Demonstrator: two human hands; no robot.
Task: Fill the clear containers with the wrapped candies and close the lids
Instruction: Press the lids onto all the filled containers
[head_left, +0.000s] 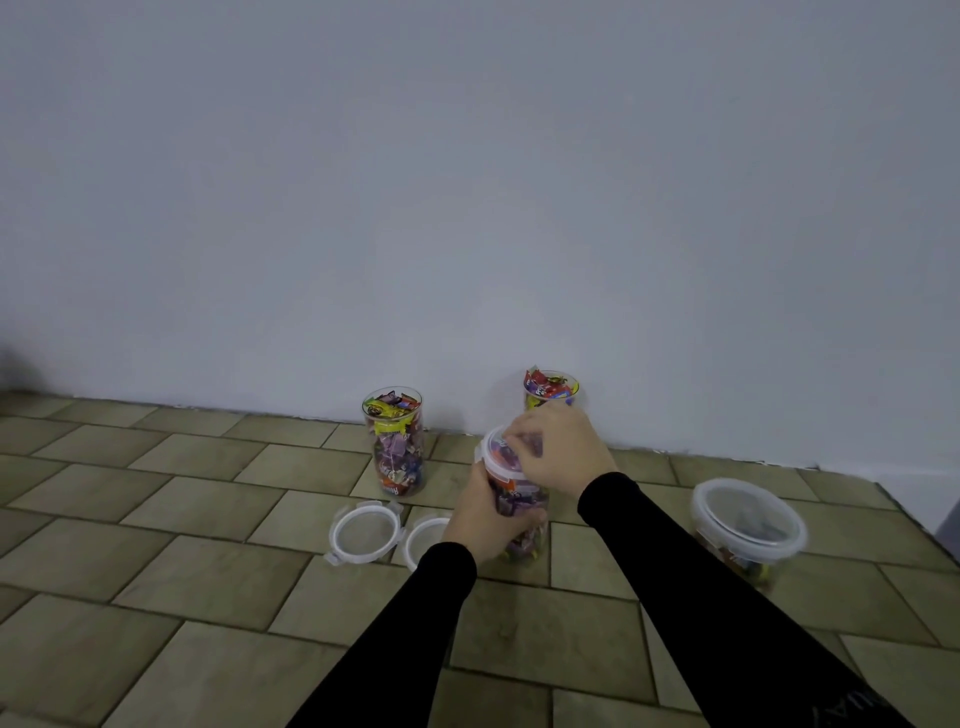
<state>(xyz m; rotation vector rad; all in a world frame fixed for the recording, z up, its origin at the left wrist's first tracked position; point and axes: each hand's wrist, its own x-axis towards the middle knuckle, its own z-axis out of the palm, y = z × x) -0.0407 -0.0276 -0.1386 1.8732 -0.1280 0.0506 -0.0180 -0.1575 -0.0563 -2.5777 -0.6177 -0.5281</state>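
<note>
hands are both on one jar (519, 512): left hand (485, 522) grips its side, right hand (558, 449) presses fingers on its lid (493, 457); two loose lids (365, 532) lie at 9 o'clock.

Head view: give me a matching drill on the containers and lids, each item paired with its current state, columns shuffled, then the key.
Items
1. Tall container by the wall, left
2. Tall container in the middle
3. Wide tub on the right
4. Loose lid on the floor

States
A. Lid on, nobody touching it
B. Full of candies, top open
C. Lying flat on the tiles, off any container
D. Gripped by the left hand while the right hand works its lid

Pairs: 1-B, 2-D, 3-A, 4-C
</note>
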